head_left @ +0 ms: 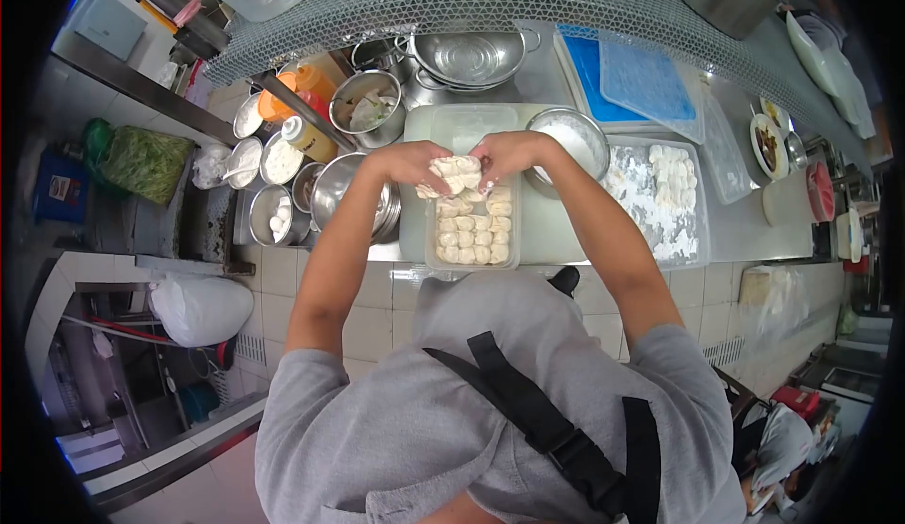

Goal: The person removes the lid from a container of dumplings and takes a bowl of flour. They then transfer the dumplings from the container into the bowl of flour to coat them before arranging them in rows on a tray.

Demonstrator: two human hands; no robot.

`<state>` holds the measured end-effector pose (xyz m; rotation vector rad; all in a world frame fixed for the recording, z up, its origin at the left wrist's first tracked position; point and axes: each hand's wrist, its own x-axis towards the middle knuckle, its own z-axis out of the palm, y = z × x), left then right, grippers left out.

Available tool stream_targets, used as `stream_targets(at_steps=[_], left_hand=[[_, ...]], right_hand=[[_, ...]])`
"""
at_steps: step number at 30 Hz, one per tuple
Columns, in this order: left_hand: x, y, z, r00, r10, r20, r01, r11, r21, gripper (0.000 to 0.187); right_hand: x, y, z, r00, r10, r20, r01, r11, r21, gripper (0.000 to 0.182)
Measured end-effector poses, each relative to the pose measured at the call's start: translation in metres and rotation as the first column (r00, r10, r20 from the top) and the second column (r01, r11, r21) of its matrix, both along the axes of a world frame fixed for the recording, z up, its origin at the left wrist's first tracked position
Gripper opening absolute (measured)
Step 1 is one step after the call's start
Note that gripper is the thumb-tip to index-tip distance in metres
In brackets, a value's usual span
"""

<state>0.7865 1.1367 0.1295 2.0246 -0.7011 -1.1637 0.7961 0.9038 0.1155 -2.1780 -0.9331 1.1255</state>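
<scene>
Both hands meet over the middle of the worktop (556, 232), above a clear plastic container (471, 241) partly filled with rows of pale dumplings (468, 241). The left hand (410, 161) and the right hand (507, 155) each have their fingers curled around a small clump of floured dumplings (452, 175) held between them; the grip of each is closed on that clump, just over the far end of the container.

Right of the container sits a flat tray (702, 241) dusted with flour and carrying more dumplings along its far side. Just beyond the right hand stands a round metal bowl (568, 138) of white powder. Farther back lie a blue tray (589, 72) under a clear lid (650, 81) and a metal colander (471, 57).

To the left, a cluster of steel bowls (363, 199) crowds the worktop's edge — one holds chopped pale vegetables (368, 109), others hold white pieces — with an orange squeeze bottle (311, 81) and a yellow bottle with a white cap (304, 138) among them. A bag of greens (141, 161) sits lower left, and a white sack (198, 309) lies on the floor.

The person's own shoulders and grey shirt fill the lower view, so the near edge of the worktop is hidden. The fisheye rim cuts off the corners; dishes at far right are too small to make out. How many dumplings the hands hold I cannot tell.
</scene>
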Motion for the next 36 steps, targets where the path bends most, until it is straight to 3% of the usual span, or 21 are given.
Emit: stream_targets(at_steps=[2, 3, 5, 6, 8, 9, 12, 14, 16, 20, 22, 24, 26, 27, 28, 29, 31, 32, 34, 35, 36], left_hand=[[0.005, 0.003, 0.009, 0.999, 0.050, -0.018, -0.051, 0.996, -0.071, 0.050], [0.006, 0.001, 0.012, 0.994, 0.097, -0.049, -0.103, 0.985, -0.139, 0.051], [0.007, -0.008, 0.024, 0.979, 0.175, -0.104, -0.193, 0.962, -0.194, 0.050], [0.008, -0.015, 0.031, 0.954, 0.251, -0.162, -0.285, 0.928, -0.242, 0.050], [0.012, -0.036, 0.032, 0.950, 0.238, -0.200, -0.290, 0.910, -0.296, 0.045], [0.016, -0.047, 0.028, 0.955, 0.247, -0.166, -0.288, 0.908, -0.303, 0.043], [0.024, -0.079, 0.020, 0.964, 0.230, -0.131, -0.262, 0.907, -0.331, 0.040], [0.032, -0.096, 0.014, 0.984, 0.115, -0.137, -0.163, 0.895, -0.416, 0.039], [0.035, -0.110, 0.014, 0.983, 0.079, -0.164, -0.140, 0.902, -0.407, 0.039], [0.046, -0.133, 0.004, 0.974, 0.018, -0.224, -0.104, 0.918, -0.382, 0.044], [0.044, -0.141, -0.002, 0.915, 0.019, -0.402, -0.246, 0.818, -0.520, 0.045], [0.041, -0.154, -0.005, 0.911, 0.055, -0.409, -0.295, 0.779, -0.553, 0.042], [0.041, -0.170, -0.025, 0.847, 0.199, -0.493, -0.485, 0.669, -0.564, 0.038], [0.037, -0.182, -0.028, 0.849, 0.337, -0.407, -0.521, 0.662, -0.538, 0.037], [0.035, -0.191, -0.030, 0.848, 0.343, -0.403, -0.524, 0.659, -0.540, 0.037], [0.028, -0.197, -0.033, 0.799, 0.439, -0.411, -0.602, 0.576, -0.554, 0.036], [0.023, -0.210, -0.040, 0.676, 0.528, -0.513, -0.725, 0.352, -0.592, 0.034], [0.016, -0.218, -0.037, 0.672, 0.534, -0.512, -0.727, 0.346, -0.593, 0.034], [0.006, -0.236, -0.028, 0.481, 0.621, -0.619, -0.810, 0.045, -0.584, 0.030], [0.006, -0.238, -0.032, 0.471, 0.628, -0.620, -0.812, 0.033, -0.583, 0.030], [0.005, -0.240, -0.037, 0.446, 0.744, -0.497, -0.796, 0.076, -0.600, 0.030]], right_hand=[[0.002, -0.008, -0.007, 0.970, -0.109, -0.219, 0.169, 0.945, 0.280, 0.032], [-0.001, -0.013, -0.004, 0.970, -0.111, -0.218, 0.171, 0.945, 0.280, 0.032], [-0.009, -0.024, 0.007, 0.782, -0.279, -0.558, 0.549, 0.733, 0.402, 0.023], [-0.008, -0.030, 0.007, 0.782, -0.286, -0.553, 0.553, 0.729, 0.404, 0.023], [-0.007, -0.042, 0.009, 0.675, -0.391, -0.626, 0.728, 0.491, 0.479, 0.018], [-0.007, -0.049, 0.012, 0.655, -0.476, -0.587, 0.755, 0.446, 0.482, 0.016], [-0.007, -0.085, 0.023, 0.662, -0.560, -0.499, 0.749, 0.457, 0.480, 0.015], [-0.008, -0.110, 0.022, 0.633, -0.541, -0.553, 0.774, 0.421, 0.474, 0.017], [-0.009, -0.130, 0.024, 0.653, -0.485, -0.581, 0.755, 0.471, 0.455, 0.021], [-0.008, -0.157, 0.015, 0.639, -0.473, -0.606, 0.767, 0.451, 0.456, 0.025], [-0.006, -0.167, 0.006, 0.607, -0.350, -0.713, 0.792, 0.330, 0.513, 0.030], [-0.003, -0.170, 0.007, 0.590, -0.336, -0.734, 0.806, 0.287, 0.517, 0.031], [-0.007, -0.166, 0.007, 0.568, -0.313, -0.761, 0.823, 0.250, 0.511, 0.033], [-0.007, -0.162, 0.013, 0.571, -0.428, -0.701, 0.819, 0.241, 0.520, 0.034], [-0.007, -0.158, 0.015, 0.557, -0.535, -0.635, 0.819, 0.229, 0.525, 0.035], [-0.007, -0.153, 0.006, 0.554, -0.528, -0.643, 0.823, 0.234, 0.518, 0.035], [0.004, -0.147, -0.010, 0.331, -0.653, -0.681, 0.884, -0.039, 0.466, 0.034], [0.003, -0.143, -0.008, 0.337, -0.650, -0.681, 0.884, -0.031, 0.467, 0.034], [-0.008, -0.133, -0.004, 0.313, -0.698, -0.644, 0.903, 0.008, 0.430, 0.034], [-0.008, -0.129, -0.008, 0.396, -0.757, -0.520, 0.848, 0.085, 0.523, 0.031], [-0.009, -0.128, -0.012, 0.405, -0.750, -0.523, 0.849, 0.095, 0.520, 0.031]])
